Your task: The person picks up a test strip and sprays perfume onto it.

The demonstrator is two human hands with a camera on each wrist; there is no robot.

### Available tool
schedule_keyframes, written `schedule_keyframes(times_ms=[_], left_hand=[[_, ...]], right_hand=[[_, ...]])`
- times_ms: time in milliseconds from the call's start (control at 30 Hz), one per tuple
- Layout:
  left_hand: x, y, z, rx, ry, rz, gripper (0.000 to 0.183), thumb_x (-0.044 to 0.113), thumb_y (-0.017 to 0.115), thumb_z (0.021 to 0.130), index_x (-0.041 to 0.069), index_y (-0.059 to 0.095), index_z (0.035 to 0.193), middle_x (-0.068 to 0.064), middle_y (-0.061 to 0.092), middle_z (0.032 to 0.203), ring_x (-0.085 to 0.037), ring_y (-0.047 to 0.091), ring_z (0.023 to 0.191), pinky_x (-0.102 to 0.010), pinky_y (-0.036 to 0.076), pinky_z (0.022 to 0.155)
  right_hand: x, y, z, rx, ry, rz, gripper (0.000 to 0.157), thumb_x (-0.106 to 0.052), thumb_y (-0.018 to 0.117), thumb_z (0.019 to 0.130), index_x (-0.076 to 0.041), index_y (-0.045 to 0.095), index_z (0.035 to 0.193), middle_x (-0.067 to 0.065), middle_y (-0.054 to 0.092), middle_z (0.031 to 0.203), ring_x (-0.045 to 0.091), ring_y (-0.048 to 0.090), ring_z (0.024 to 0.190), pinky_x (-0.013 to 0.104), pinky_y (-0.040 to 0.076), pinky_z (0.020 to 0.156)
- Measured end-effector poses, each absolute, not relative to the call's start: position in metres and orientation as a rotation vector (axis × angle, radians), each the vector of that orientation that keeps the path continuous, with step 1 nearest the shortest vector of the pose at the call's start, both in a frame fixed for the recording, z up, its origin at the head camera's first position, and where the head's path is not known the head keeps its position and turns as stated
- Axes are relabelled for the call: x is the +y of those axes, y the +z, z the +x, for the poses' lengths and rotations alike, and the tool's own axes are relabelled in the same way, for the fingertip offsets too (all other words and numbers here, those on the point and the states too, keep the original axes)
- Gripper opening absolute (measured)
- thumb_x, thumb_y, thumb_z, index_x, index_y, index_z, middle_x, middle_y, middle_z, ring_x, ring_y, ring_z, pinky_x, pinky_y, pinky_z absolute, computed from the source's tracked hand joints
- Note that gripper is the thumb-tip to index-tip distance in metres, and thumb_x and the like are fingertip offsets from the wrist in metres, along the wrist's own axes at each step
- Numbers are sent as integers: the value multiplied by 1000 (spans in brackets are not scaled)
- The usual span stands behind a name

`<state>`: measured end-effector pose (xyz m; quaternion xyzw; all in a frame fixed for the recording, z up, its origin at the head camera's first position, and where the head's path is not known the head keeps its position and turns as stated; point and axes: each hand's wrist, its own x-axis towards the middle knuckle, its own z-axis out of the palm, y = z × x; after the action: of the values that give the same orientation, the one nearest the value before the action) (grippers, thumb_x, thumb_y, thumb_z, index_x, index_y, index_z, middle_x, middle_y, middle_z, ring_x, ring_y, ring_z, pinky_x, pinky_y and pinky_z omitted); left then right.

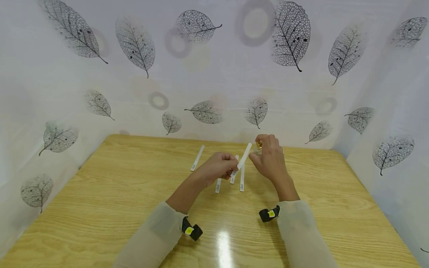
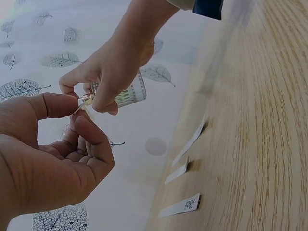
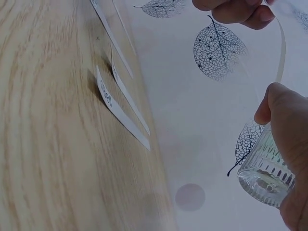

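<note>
My left hand (image 1: 219, 167) pinches the lower end of a white paper test strip (image 1: 246, 153) between thumb and forefinger, its free end slanting up to the right. To the right of it, my right hand (image 1: 272, 158) holds a ridged clear glass perfume bottle (image 3: 267, 175) with a gold-coloured top (image 1: 259, 144). The left wrist view has the bottle's gold neck (image 2: 87, 98) close beside the pinched strip, partly covered by the right fingers. In the right wrist view, the strip curves between the two hands, above the bottle. Pale liquid shows through the glass.
Several more paper strips lie on the wooden table (image 1: 134, 193), one apart at the left (image 1: 197, 158), others beneath the hands, such as a strip (image 1: 242, 180) with printed letters. A white leaf-print cloth (image 1: 214, 74) stands behind the table's back edge and along both sides.
</note>
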<state>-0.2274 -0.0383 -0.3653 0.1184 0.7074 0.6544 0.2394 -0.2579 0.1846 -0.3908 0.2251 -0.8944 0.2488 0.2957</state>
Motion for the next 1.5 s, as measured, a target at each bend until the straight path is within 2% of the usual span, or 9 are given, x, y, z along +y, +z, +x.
schedule_keyframes(times_ms=[433, 1000, 1267, 1500], left_hand=[[-41, -368, -231, 1945, 1803, 283, 15, 14, 53, 101, 5, 63, 94, -6, 59, 89, -17, 50, 73, -33, 48, 71], [-64, -393, -253, 2032, 1824, 130, 14, 15, 58, 100, 5, 63, 91, -9, 58, 96, -18, 50, 76, -32, 51, 73], [-79, -402, -267, 2045, 1847, 26, 12, 11, 57, 98, 1, 64, 99, -11, 59, 102, -17, 52, 77, -30, 50, 71], [-86, -405, -276, 2108, 1776, -19, 11, 8, 60, 95, 0, 66, 99, -10, 61, 95, -17, 53, 75, -27, 50, 66]], right_hand=[[188, -390, -260, -2385, 662, 604, 42, -10, 65, 86, -9, 45, 123, 16, 48, 102, 33, 42, 82, 43, 31, 64], [188, -391, -261, -2414, 673, 609, 46, -11, 64, 84, -12, 44, 125, 16, 51, 99, 33, 43, 80, 43, 32, 64], [188, -391, -260, -2436, 695, 613, 46, -11, 64, 85, -11, 44, 126, 17, 52, 101, 33, 44, 82, 44, 33, 66], [191, -392, -261, -2437, 722, 606, 46, -12, 62, 83, -10, 45, 125, 16, 51, 97, 31, 42, 79, 41, 32, 65]])
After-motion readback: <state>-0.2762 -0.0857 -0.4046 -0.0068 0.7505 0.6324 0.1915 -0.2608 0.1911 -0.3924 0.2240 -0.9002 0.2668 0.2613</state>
